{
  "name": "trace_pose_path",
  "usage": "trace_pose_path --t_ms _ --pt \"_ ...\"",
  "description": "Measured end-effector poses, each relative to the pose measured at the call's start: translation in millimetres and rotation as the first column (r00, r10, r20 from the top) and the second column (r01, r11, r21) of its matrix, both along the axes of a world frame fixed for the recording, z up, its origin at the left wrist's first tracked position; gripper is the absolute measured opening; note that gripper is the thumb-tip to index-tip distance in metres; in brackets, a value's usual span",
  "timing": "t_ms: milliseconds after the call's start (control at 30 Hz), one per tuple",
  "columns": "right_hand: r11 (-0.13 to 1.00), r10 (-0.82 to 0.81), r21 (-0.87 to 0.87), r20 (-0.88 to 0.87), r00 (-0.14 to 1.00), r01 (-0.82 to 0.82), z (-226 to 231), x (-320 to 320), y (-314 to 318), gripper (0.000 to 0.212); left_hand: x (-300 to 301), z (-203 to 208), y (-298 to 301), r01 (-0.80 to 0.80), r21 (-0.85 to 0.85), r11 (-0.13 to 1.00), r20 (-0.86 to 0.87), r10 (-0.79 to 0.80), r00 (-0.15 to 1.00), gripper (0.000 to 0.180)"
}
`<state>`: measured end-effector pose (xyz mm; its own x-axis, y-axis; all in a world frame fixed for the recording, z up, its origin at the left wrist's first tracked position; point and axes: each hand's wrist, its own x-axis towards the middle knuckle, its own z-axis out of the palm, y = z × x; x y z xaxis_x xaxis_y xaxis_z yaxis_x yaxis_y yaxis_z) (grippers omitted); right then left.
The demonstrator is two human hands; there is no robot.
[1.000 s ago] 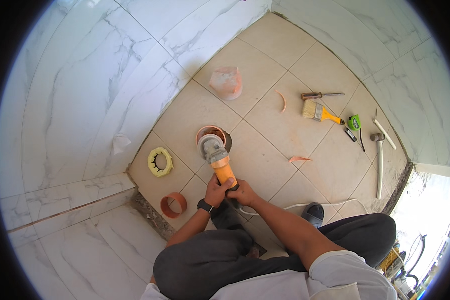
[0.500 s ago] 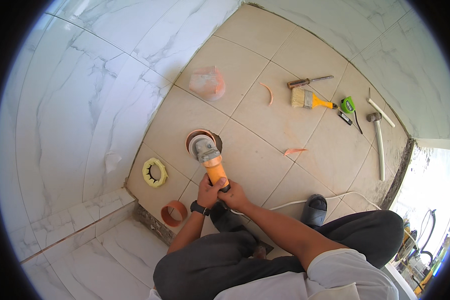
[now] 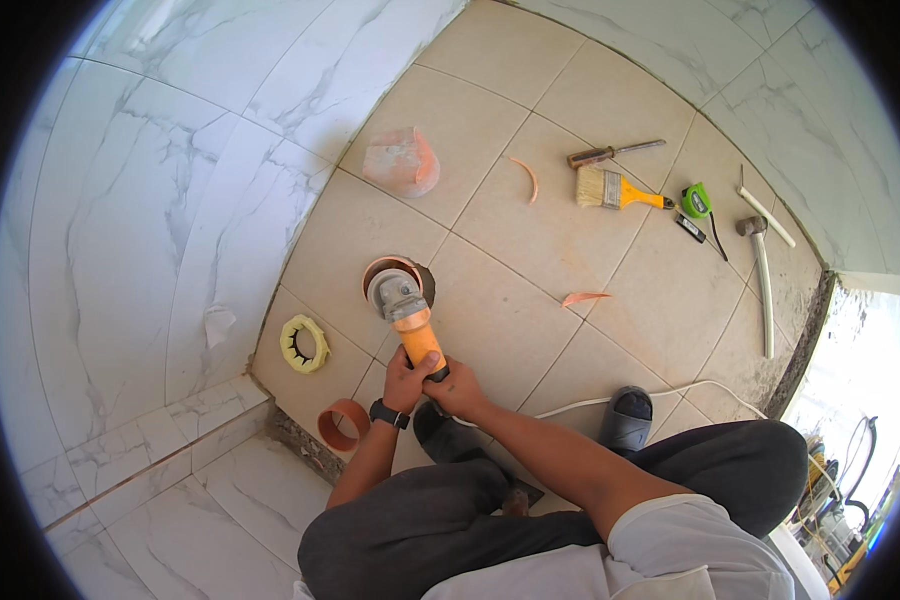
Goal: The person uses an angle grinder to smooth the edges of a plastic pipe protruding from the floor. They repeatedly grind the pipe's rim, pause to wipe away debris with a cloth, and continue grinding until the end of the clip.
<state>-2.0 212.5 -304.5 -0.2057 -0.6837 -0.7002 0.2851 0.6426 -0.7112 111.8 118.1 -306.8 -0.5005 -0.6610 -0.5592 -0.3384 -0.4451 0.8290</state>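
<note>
Both my hands are closed round the orange body of an angle grinder [image 3: 417, 335]. My left hand [image 3: 407, 378], with a dark watch on its wrist, grips its left side. My right hand [image 3: 457, 388] holds the rear end. The grinder's grey head and disc sit over the orange pipe [image 3: 372, 270] set in a round hole in the tiled floor, inside or just above its rim; I cannot tell which. An orange pipe ring [image 3: 344, 424] lies left of my left wrist. A pale yellow ring [image 3: 304, 344] with a notched inner edge lies farther left.
A dusty clear and orange container-like piece [image 3: 402, 162] lies beyond the hole. Orange slivers [image 3: 584, 299] are on the tiles. To the right lie a screwdriver [image 3: 615, 153], paintbrush [image 3: 620, 190], green tape measure [image 3: 696, 200] and hammer [image 3: 760, 285]. A white cord [image 3: 570, 408] runs past my sandal [image 3: 627, 418].
The whole view has shifted slightly, moving the floor things a little left in the picture. My hands keep their grip, and the grinder stays at the pipe.
</note>
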Motion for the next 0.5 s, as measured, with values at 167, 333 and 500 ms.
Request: trace_pose_path --t_ms 167,333,500 --pt "0.999 -0.010 -0.036 -0.050 0.999 0.008 4.0 0.4 1.6 0.058 3.5 -0.4 0.0 0.010 -0.002 1.000 0.022 -0.010 1.000 0.042" --pt "1.000 0.007 -0.021 -0.062 0.998 -0.008 0.9 3.7 -0.7 0.060 6.1 -4.0 -1.5 -0.012 0.062 0.998 -0.015 0.013 1.000 0.040" --pt "0.999 -0.034 -0.025 -0.071 0.997 0.033 0.1 8.6 -0.5 0.059 6.1 -2.2 -4.0 0.019 0.055 0.998 -0.022 -0.018 1.000 0.040"
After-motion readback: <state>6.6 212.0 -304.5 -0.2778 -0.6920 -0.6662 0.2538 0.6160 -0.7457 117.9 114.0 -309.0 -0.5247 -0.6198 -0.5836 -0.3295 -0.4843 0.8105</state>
